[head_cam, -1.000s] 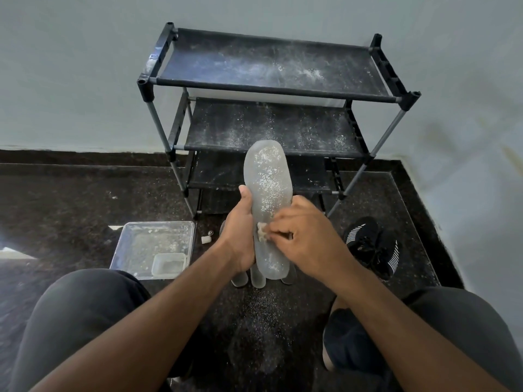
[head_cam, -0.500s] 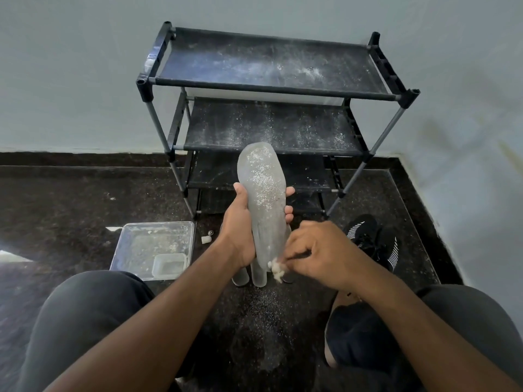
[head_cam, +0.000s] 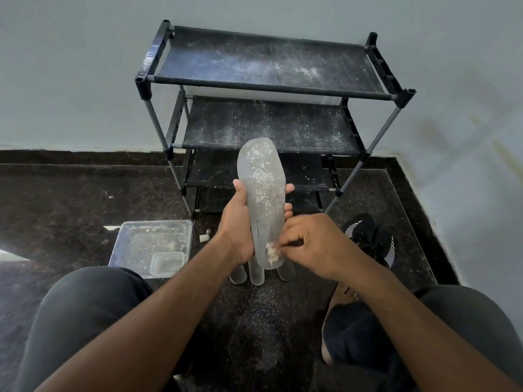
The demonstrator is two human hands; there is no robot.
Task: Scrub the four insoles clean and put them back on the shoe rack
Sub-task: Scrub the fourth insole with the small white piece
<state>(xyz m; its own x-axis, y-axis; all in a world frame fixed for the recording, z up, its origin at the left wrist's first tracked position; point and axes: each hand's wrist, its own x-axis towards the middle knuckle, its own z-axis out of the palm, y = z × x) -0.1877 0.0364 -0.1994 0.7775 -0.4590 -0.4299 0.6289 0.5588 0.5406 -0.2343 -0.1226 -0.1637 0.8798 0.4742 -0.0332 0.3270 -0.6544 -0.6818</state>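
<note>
Left hand [head_cam: 240, 222] grips insole [head_cam: 264, 199] mid-length; right hand [head_cam: 311, 241] pinches scrub wad [head_cam: 272, 251] at heel. Insole likely light, floppy, slippery; hold waist.

The insole [head_cam: 264, 199] looks like frosted, translucent soft plastic, matt and flecked with white powder. The shoe rack [head_cam: 271, 89] has grey metal tubes, glossy black plastic joints and matt black cloth shelves dusted white. The tray [head_cam: 124, 244] is clear glossy plastic. The floor [head_cam: 70, 199] is dark speckled polished stone. The shoes [head_cam: 368, 239] look knitted
</note>
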